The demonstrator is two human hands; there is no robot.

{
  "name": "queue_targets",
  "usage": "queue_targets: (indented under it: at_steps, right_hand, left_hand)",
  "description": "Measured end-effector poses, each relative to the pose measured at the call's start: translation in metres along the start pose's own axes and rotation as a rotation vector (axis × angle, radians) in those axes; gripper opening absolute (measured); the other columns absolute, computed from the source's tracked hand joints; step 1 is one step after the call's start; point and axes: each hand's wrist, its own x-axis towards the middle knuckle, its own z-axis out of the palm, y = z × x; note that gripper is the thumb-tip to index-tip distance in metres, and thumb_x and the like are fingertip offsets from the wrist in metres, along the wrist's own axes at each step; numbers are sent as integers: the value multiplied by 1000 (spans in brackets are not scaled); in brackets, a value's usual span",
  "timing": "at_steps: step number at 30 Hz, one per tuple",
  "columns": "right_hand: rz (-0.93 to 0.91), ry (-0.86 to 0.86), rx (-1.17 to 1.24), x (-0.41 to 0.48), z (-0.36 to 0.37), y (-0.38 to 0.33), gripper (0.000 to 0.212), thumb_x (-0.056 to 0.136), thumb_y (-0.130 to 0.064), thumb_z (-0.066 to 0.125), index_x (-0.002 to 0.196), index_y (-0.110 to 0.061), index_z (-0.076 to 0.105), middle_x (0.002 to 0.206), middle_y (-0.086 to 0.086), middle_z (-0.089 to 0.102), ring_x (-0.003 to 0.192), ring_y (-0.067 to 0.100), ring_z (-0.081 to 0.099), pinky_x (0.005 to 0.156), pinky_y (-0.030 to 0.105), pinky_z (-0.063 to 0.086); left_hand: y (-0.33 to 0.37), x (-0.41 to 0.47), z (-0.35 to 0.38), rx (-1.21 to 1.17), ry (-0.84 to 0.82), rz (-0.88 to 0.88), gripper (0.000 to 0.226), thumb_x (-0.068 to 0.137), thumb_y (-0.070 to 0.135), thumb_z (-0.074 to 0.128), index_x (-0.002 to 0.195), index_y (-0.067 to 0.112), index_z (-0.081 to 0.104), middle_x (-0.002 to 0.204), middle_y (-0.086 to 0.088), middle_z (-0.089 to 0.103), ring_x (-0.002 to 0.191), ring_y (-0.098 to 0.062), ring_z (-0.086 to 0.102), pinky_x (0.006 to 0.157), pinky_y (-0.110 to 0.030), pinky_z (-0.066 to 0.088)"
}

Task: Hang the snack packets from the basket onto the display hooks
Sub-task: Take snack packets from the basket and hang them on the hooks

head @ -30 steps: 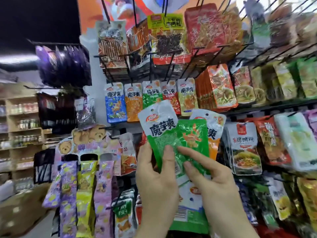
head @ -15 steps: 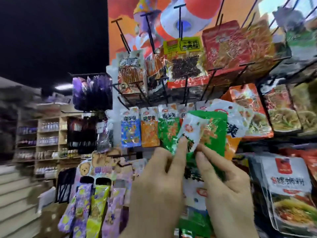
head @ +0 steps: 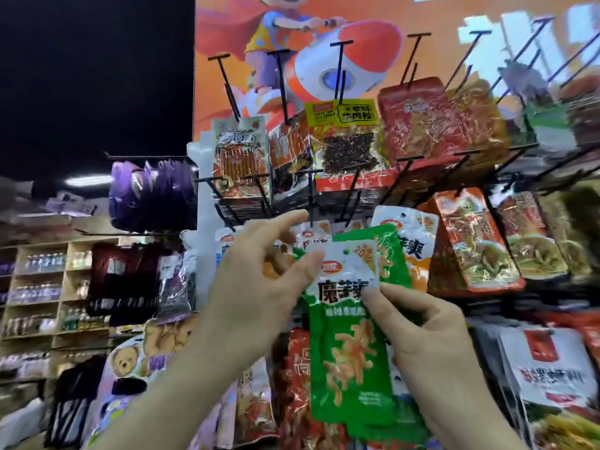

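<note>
Against half a second ago: the view has tipped upward, so more of the poster [head: 357,14] shows. The green packet [head: 350,358] was then twisted with its white top pinched in the left hand [head: 256,287]. It now hangs flat and upright, printed face to the camera.

Left hand: loose and open. The thumb touches the packet's upper-left corner and the fingers are spread and lifted off it, the forefinger raised toward the rack.

Right hand [head: 435,349]: pinches the packet at its right edge, thumb on the front just below the white top, fingers behind. Further packets [head: 391,251], green and orange, are fanned behind it in the same grip.

The packet is held in front of the rack, below the hooks [head: 341,73], and is on none of them.

Rack contents:
- The top row of hooks stands bare.
- Below it hang a yellow-topped packet [head: 344,144] and red packets [head: 418,125].
- A row of small packets [head: 227,243] sits behind the hands.
- Purple packets [head: 156,193] hang on a side hook to the left.

Room: wooden shelves [head: 65,287] at far left carry bottles [head: 43,263], and the area overhead is dark.
</note>
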Motion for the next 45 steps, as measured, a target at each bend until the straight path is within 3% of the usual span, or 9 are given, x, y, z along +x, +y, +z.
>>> queue_targets:
  at_steps: [4, 8, 12, 14, 19, 25, 31, 38, 45]
  right_hand:
    - [-40, -44, -122, 11, -3, -2, 7, 67, -41, 69, 68, -36, 73, 79, -18, 74, 77, -1, 69, 73, 23, 54]
    - [-75, -74, -185, 21, -3, 0, 8, 74, -34, 71, 68, -37, 71, 74, -23, 72, 76, -6, 67, 67, 13, 52]
    - [-42, -6, -214, 31, 1, 10, 23, 54, -47, 74, 75, -35, 73, 82, -19, 74, 88, 1, 67, 89, 29, 53]
    - [-29, 27, -204, 36, 3, 14, 31, 50, -47, 78, 77, -35, 70, 87, -25, 67, 88, -6, 60, 88, 19, 47]
    - [-41, 43, -239, 49, 9, 20, 24, 71, -38, 77, 90, -39, 62, 91, -33, 49, 83, -17, 42, 89, 17, 33]
    - [-122, 76, -343, 62, 17, 26, 17, 76, -52, 68, 81, -45, 54, 93, -35, 49, 87, -18, 45, 69, 7, 36]
    - [-188, 54, -371, 66, 17, 32, 15, 85, -49, 60, 81, -36, 66, 82, -44, 58, 85, -28, 48, 66, -1, 38]
    - [-179, 53, -350, 64, 18, 23, 29, 91, -41, 56, 74, -20, 67, 48, 0, 49, 42, 7, 38, 54, 38, 37]
    - [-152, 7, -328, 67, 13, 19, 31, 94, -35, 56, 74, -14, 67, 34, -9, 30, 32, 7, 25, 45, 21, 30]
  left_hand:
    - [-10, 36, 10, -101, -165, -74, 10, 79, 30, 73, 84, 21, 72, 68, 5, 68, 55, -2, 57, 53, -13, 43]
    - [-27, 46, 19, -206, -193, -170, 6, 78, 20, 77, 74, 17, 75, 65, 3, 72, 56, -2, 61, 55, -14, 45]
    - [-41, 54, 31, -308, -106, -224, 13, 83, 13, 72, 71, 14, 71, 59, 7, 67, 54, -2, 59, 52, -15, 47]
    - [-47, 69, 32, -315, -11, -212, 15, 87, 15, 69, 72, 16, 70, 60, 9, 67, 55, 0, 60, 52, -13, 48]
    - [-54, 115, 35, -120, 62, -106, 11, 88, 24, 70, 78, 25, 67, 80, 7, 69, 68, 1, 63, 59, -9, 49]
    - [-66, 137, 45, -147, 118, -130, 9, 83, 20, 76, 79, 25, 68, 86, 2, 71, 81, -13, 68, 75, -24, 55]
    - [-72, 143, 41, -177, 63, -241, 5, 86, 19, 73, 84, 15, 71, 82, -2, 70, 73, -10, 64, 65, -20, 51]
    - [-64, 145, 49, -121, -18, -331, 23, 100, 21, 49, 86, 12, 65, 91, -9, 62, 82, -22, 56, 72, -32, 43]
    - [-65, 145, 43, -466, -6, -526, 12, 92, 7, 59, 85, -1, 66, 89, -19, 70, 76, -30, 65, 87, -47, 53]
